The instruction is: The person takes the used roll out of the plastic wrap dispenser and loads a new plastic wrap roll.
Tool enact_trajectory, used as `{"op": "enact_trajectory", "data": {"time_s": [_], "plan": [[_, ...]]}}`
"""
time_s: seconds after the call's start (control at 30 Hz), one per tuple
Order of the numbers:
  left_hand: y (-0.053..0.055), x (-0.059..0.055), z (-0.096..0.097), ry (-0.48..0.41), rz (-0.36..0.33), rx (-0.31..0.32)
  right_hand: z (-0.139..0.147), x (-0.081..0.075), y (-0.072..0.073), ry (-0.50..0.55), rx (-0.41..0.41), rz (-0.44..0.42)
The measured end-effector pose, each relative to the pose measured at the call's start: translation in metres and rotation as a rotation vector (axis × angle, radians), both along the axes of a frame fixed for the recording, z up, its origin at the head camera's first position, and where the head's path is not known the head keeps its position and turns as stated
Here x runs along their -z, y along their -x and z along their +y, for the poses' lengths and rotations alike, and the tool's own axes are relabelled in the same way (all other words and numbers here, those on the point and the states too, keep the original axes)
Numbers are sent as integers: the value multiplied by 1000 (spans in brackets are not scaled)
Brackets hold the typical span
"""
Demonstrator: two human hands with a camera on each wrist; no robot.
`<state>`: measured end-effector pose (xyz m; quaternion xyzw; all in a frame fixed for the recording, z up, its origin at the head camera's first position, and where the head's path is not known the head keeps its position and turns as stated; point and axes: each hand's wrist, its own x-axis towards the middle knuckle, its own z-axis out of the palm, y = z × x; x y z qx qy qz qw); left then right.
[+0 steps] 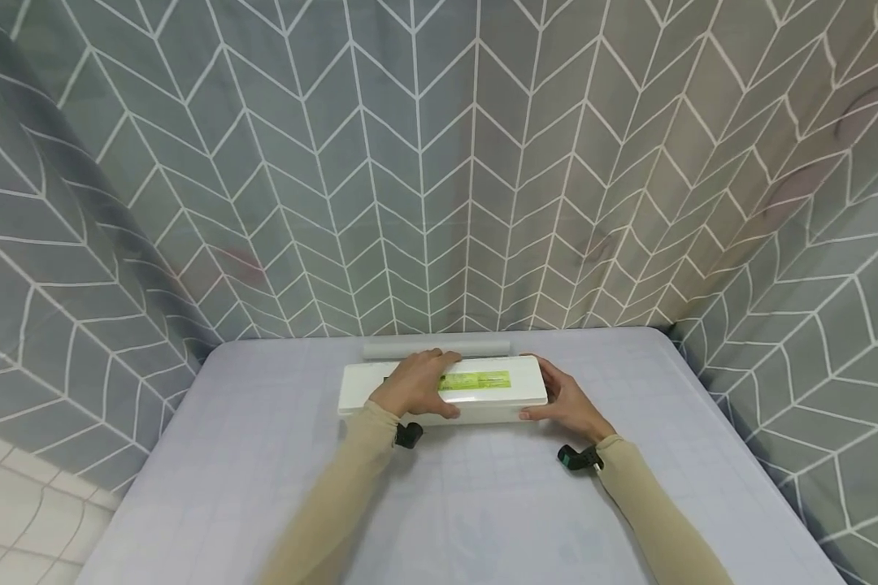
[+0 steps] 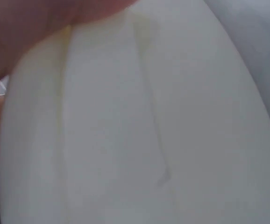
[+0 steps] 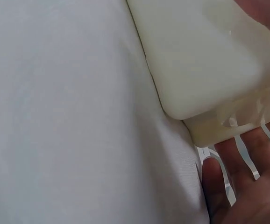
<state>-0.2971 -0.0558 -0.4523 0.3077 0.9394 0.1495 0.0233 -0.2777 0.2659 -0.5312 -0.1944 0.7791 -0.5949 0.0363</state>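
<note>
A long white plastic box [image 1: 362, 388] with a yellow-green label [image 1: 486, 380] on its top lies crosswise near the table's far edge. My left hand [image 1: 419, 386] spans the box left of its middle, fingers over the top and thumb against the front side. At the right end my right hand [image 1: 569, 404] grips it, thumb at the front corner and fingers round the far side. In the left wrist view the box's pale wall [image 2: 109, 116] fills most of the picture. Its rounded corner [image 3: 195, 65] shows in the right wrist view, with fingers [image 3: 261, 149] against the end.
Behind the box a pale grey tube [image 1: 439, 348] lies along the far edge. A light cloth covers the table [image 1: 483, 504]. Grey curtains [image 1: 439, 162] with white chevron lines stand at the back and both sides. Dark wrist cameras [image 1: 408, 435] sit under both wrists.
</note>
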Motion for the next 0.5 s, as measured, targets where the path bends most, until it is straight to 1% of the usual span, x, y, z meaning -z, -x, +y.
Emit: {"op": "enact_trajectory", "data": {"time_s": [0.13, 0.2, 0.27, 0.37, 0.5], "plan": [[-3, -3, -8, 59, 48, 25, 0, 1, 0, -3, -4, 6], [-6, -4, -17, 97, 61, 8, 0, 2, 0, -8, -10, 5], [-8, -3, -31, 126, 72, -22, 0, 3, 0, -11, -17, 0], [-11, -3, -57, 114, 72, -71, 0, 2, 0, -16, -14, 0], [-13, -3, -90, 41, 65, -120, 0, -2, 0, -21, -9, 3]]}}
